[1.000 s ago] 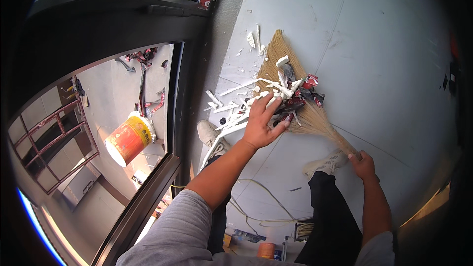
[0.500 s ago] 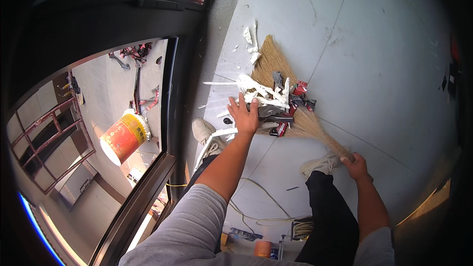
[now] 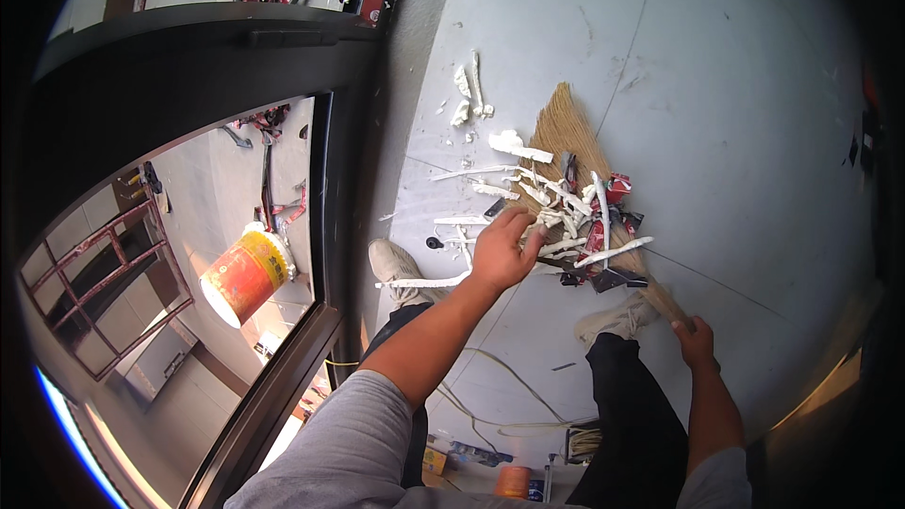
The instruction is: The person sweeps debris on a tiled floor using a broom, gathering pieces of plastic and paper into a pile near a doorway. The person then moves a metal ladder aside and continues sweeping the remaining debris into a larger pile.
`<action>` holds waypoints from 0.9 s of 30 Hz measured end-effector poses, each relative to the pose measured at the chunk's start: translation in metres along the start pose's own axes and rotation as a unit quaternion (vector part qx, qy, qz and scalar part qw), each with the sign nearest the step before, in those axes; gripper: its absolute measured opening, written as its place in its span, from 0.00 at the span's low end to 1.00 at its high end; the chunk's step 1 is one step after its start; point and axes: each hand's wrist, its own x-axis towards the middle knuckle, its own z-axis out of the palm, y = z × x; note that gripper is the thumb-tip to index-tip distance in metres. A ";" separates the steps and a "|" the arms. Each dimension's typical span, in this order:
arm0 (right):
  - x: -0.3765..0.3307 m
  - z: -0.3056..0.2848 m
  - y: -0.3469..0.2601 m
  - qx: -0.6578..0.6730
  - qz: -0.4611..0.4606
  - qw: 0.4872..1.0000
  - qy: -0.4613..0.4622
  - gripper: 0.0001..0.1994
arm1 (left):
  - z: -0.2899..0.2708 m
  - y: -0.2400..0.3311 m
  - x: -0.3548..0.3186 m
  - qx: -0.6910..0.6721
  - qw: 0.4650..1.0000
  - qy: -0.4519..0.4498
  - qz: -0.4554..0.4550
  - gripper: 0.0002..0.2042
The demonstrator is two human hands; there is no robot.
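A straw broom (image 3: 570, 127) lies flat on the floor, its wide bristles pointing away from me. My right hand (image 3: 696, 343) is wrapped round the handle end, beside my right shoe. White foam-like strips (image 3: 566, 217) and torn dark and red scraps (image 3: 617, 188) are heaped across the middle of the broom. At the near left side of that heap is my left hand (image 3: 507, 250), palm down, with bent fingers and the thumb held apart from them. I see nothing gripped in it, though its underside is hidden. Another long white strip (image 3: 424, 281) crosses my left shoe.
A dark door or window frame (image 3: 325, 207) stands close on my left; beyond its opening is an orange-and-yellow bucket (image 3: 247, 275). White crumbs (image 3: 462, 94) lie farther out. Yellowish cable (image 3: 528, 427) runs between my feet, near an orange container (image 3: 512, 482).
My left hand has moved right and slightly nearer, its fingers now more bent. The strips and scraps have shifted right on the broom and spread out. My right hand still grips the broom.
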 end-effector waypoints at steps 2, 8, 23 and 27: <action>0.000 0.003 0.011 0.003 0.013 1.000 0.004 0.20 | -0.025 -0.019 0.058 0.045 0.989 0.132 0.038 0.07; -0.003 0.018 0.001 0.043 0.000 0.999 -0.019 0.21 | -0.102 -0.029 0.199 0.239 0.967 0.085 -0.005 0.38; -0.002 0.030 -0.021 -0.017 -0.035 0.999 0.008 0.22 | 0.032 0.045 0.050 0.010 0.994 -0.025 0.105 0.34; 0.013 0.028 0.004 -0.010 -0.007 1.000 -0.022 0.23 | 0.018 0.053 0.015 -0.021 0.984 -0.028 0.172 0.26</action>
